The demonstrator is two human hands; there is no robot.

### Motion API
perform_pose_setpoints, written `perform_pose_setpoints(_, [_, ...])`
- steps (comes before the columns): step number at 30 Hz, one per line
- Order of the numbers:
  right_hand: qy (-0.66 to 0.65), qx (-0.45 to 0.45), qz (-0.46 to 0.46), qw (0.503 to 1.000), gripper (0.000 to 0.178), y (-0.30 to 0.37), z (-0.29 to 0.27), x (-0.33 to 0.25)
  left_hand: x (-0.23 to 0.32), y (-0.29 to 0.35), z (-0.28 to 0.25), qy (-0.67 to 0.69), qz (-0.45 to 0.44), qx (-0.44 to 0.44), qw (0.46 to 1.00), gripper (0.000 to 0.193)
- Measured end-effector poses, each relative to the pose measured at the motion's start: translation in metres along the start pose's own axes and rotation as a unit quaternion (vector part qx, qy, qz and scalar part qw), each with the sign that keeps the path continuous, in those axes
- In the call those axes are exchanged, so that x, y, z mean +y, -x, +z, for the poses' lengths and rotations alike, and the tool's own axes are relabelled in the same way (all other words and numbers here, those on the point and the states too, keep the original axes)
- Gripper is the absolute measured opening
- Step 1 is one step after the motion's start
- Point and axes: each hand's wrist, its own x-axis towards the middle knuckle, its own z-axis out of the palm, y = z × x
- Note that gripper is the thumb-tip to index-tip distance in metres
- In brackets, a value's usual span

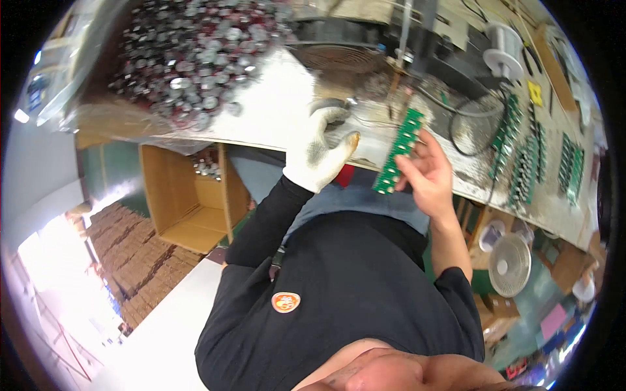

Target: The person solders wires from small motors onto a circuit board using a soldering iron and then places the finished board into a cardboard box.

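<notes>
You are at the handling step: your bare right hand (427, 173) has its grip closed on a green circuit-board strip (399, 151), thumb and fingertips pinching its lower right edge, so the strip stands tilted above the desk (274, 111) edge, its upper end toward the clutter there. Your gloved left hand (319, 151) is loosely curled, holding nothing I can see, just beside the strip and apart from it. By my judgement the next move calls for steadying the strip's free end. More green strips (521, 156) lie in rows well to the right.
</notes>
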Motion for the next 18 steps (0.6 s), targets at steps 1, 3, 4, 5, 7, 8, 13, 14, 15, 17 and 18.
perform_pose_setpoints(1, [-0.002,0.000,-0.006,1.000,0.055,-0.001,0.000,0.001,-0.008,-0.001,-0.006,0.009,-0.041,0.025,0.999,0.030])
perform_pose_setpoints(3, [-0.003,-0.004,-0.016,1.000,0.054,-0.002,-0.002,0.001,-0.012,-0.014,-0.031,-0.098,-0.112,0.129,0.981,0.026])
perform_pose_setpoints(4, [-0.002,-0.010,-0.019,1.000,0.054,-0.003,-0.001,0.002,-0.026,-0.017,-0.045,-0.118,-0.111,0.183,0.970,0.023])
perform_pose_setpoints(5, [-0.005,-0.018,-0.024,1.000,0.053,-0.003,0.000,0.000,-0.037,-0.025,-0.060,-0.188,-0.061,0.236,0.952,0.021])
perform_pose_setpoints(7, [-0.008,-0.027,-0.029,0.999,0.053,-0.004,-0.001,0.001,-0.047,-0.033,-0.082,-0.218,-0.090,0.237,0.942,0.028])
perform_pose_setpoints(8, [-0.009,-0.030,-0.028,0.999,0.053,-0.005,-0.001,0.002,-0.050,-0.039,-0.090,-0.284,-0.092,0.219,0.929,0.030])
perform_pose_setpoints(13, [0.001,-0.038,-0.018,0.999,0.054,-0.007,-0.002,0.000,-0.048,-0.058,-0.099,-0.409,-0.178,0.117,0.887,0.038])
perform_pose_setpoints(14, [0.000,-0.037,-0.019,0.999,0.053,-0.007,-0.002,0.000,-0.048,-0.060,-0.098,-0.406,-0.179,0.118,0.889,0.038])
perform_pose_setpoints(15, [-0.001,-0.037,-0.018,0.999,0.053,-0.007,-0.002,0.001,-0.048,-0.060,-0.098,-0.423,-0.171,0.110,0.883,0.040])
perform_pose_setpoints(17, [0.001,-0.042,-0.023,0.999,0.053,-0.008,-0.001,0.002,-0.047,-0.062,-0.097,-0.446,-0.159,0.095,0.876,0.043])
perform_pose_setpoints(18, [0.000,-0.047,-0.029,0.998,0.053,-0.008,-0.001,0.002,-0.049,-0.064,-0.098,-0.442,-0.154,0.091,0.879,0.041])
